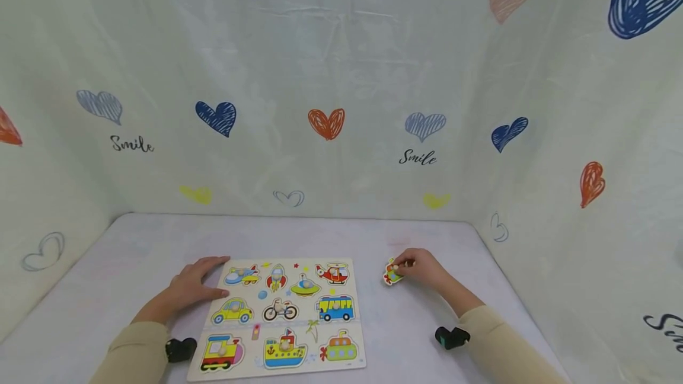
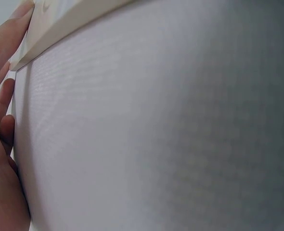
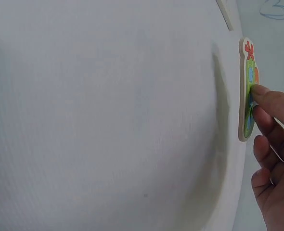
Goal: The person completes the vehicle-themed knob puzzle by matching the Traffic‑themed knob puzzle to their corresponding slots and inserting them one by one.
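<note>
A wooden peg puzzle board (image 1: 251,323) with vehicle pictures lies flat on the table. My left hand (image 1: 189,285) rests at the board's upper left edge, fingers stretched along the corner and thumb touching the side by the yellow car (image 1: 232,311). In the left wrist view, the fingers lie at the pale board edge (image 2: 74,29). To the right of the board, my right hand (image 1: 423,267) pinches a green submarine puzzle piece (image 3: 250,96) between thumb and fingers. That piece is tilted, its red propeller up in the right wrist view. A submarine picture (image 1: 339,346) shows at the board's lower right.
Knobbed pieces fill the board, among them a train (image 1: 221,352), a ship (image 1: 285,351) and a bus (image 1: 335,308). A white-covered table (image 1: 416,325) lies beneath. Behind and beside it hangs a pale curtain (image 1: 373,176) with printed hearts. Black wrist devices (image 1: 451,338) sit by both sleeves.
</note>
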A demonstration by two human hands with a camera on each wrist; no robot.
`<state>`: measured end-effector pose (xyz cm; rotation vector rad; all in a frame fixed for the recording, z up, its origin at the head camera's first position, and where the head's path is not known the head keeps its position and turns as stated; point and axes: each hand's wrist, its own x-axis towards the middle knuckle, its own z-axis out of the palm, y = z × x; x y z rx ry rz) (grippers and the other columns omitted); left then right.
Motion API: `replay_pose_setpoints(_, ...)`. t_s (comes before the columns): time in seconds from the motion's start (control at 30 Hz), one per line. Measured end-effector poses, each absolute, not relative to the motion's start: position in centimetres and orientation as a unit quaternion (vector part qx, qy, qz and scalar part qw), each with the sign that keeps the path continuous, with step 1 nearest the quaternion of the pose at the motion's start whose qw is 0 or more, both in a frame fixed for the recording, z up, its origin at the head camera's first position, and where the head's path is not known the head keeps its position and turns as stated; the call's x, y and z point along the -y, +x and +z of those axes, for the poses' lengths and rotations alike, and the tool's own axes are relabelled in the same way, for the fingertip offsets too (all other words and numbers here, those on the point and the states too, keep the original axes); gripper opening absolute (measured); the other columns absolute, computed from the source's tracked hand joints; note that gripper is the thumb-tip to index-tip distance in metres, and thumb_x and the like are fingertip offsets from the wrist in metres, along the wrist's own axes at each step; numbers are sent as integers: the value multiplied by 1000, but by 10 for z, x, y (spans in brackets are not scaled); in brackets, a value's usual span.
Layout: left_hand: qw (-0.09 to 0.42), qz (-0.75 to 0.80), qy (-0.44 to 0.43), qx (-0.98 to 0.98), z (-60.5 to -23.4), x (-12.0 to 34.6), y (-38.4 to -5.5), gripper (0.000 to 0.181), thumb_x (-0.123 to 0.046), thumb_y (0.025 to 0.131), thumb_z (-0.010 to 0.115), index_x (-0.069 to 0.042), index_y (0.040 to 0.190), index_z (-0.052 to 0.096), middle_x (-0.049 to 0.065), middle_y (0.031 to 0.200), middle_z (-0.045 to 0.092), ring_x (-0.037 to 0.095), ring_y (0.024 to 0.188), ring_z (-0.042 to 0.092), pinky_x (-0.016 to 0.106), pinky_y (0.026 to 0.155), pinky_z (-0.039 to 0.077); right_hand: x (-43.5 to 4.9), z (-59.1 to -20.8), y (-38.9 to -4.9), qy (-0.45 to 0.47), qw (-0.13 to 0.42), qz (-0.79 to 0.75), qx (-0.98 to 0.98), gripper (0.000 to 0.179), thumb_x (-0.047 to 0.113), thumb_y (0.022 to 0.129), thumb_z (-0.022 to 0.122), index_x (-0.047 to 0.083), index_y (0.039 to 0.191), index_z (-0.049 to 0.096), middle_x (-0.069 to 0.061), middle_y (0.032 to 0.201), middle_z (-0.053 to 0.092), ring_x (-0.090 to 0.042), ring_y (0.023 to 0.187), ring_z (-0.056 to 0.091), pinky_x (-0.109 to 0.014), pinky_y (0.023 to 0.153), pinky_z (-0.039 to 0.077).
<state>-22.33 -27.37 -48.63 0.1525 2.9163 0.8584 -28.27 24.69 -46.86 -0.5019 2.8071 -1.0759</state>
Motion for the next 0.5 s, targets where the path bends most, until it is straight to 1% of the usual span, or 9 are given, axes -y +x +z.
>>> replay_pose_setpoints(0.27, 56, 284, 39, -956, -485, 272, -225, 91, -45, 72, 82, -5, 143, 43, 31, 145, 33, 53, 127, 27, 71, 94, 22, -226, -467, -267, -203, 48, -370, -905, 9, 4, 80, 77, 5, 89, 74, 4, 79, 62, -12, 70, 49, -24, 60, 42)
replay_pose_setpoints(0.5, 58, 281, 37, -957, -485, 272, -225, 90, -45, 73, 82, -5, 143, 43, 31, 146, 33, 53, 127, 26, 72, 95, 22, -205, -465, -252, -208, 71, -372, -902, 9, 13, 80, 80, 14, 87, 75, 8, 78, 61, -13, 70, 50, -23, 59, 43)
